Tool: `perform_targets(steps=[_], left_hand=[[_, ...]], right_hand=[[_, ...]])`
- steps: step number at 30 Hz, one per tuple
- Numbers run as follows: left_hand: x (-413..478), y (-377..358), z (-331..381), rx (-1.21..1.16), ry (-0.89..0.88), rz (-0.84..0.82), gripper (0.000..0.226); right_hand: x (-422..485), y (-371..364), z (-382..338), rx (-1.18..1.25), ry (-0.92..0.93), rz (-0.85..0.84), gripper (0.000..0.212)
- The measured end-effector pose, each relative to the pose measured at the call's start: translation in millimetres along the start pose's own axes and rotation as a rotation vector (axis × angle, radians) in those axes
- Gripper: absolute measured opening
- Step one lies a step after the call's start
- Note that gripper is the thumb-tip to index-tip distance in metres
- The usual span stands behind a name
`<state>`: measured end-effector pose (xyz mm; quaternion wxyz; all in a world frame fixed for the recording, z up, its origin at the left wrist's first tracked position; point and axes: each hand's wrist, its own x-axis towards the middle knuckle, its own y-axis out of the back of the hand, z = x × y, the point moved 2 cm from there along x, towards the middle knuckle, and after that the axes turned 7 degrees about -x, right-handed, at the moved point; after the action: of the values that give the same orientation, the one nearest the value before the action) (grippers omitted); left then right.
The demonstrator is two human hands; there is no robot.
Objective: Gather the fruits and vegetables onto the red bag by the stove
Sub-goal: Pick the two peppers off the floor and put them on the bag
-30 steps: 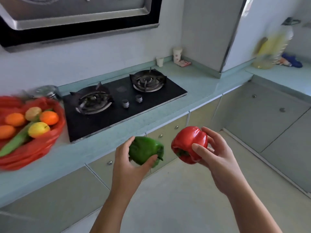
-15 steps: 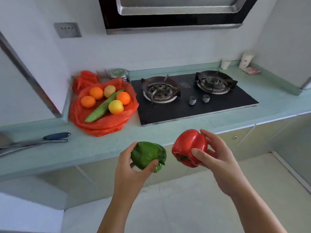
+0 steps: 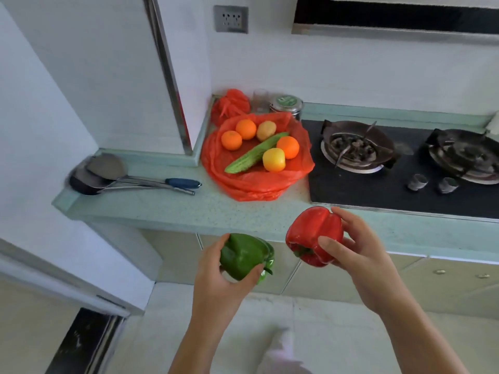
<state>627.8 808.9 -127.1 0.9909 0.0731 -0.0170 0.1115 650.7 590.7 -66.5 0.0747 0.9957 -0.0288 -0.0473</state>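
A red plastic bag [image 3: 251, 182] lies spread on the counter just left of the stove [image 3: 399, 168]. On it rest three oranges [image 3: 231, 140], a yellow lemon [image 3: 273, 159], a brownish fruit [image 3: 266, 130] and a long green gourd [image 3: 256, 156]. My left hand [image 3: 218, 282] grips a green bell pepper [image 3: 244, 256] in front of the counter edge. My right hand [image 3: 359, 255] holds a red bell pepper [image 3: 314, 234], slightly higher and nearer the counter. Both peppers hang in the air below and in front of the bag.
Two metal ladles [image 3: 108, 174] with long handles lie on the counter left of the bag. A glass [image 3: 260, 101] and a metal tin [image 3: 286, 103] stand behind it by the wall. The stove's knobs [image 3: 432, 183] sit at its front. Cabinets [image 3: 351, 276] run under the counter.
The view has swung left, so the bag moved from the left edge towards the centre. Both hands keep hold of their peppers and now sit closer to the bag.
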Motion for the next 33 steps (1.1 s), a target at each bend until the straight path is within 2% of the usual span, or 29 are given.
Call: perform_targets(steps=[7,9,15,17,20,26,33], left_hand=[[54.0,-2.8,-3.5,0.06,-0.018,0.047,0.073],[79.3,-6.2,2.0,0.083,-0.044,0.058,0.073],[171.7,-24.5,21.7,0.189,-0.125,0.032,0.08],[198.3,-33.7,23.9,0.215,-0.134,0.029,0.082],[228.3,-48.0,21.5,0.237,-0.114,0.019,0.076],[261.5,-64.3,5.6,0.265,-0.071,0.038,0.076],[285.2,-64.6,-12.5,0.322,-0.039,0.103,0.077]], right_hand=[[69.1,-13.8,7.1,0.014,-0.003,-0.059,0.063],[96.0,-14.4,4.2,0.037,0.004,-0.055,0.059],[174.3,-6.7,-3.8,0.085,-0.013,-0.029,0.069],[194.9,-2.8,-2.7,0.087,-0.023,-0.025,0.065],[219.6,2.5,1.4,0.102,-0.048,-0.018,0.062],[256.5,0.2,10.7,0.074,-0.078,-0.012,0.072],[278.9,-9.7,20.3,0.051,-0.093,0.0,0.067]])
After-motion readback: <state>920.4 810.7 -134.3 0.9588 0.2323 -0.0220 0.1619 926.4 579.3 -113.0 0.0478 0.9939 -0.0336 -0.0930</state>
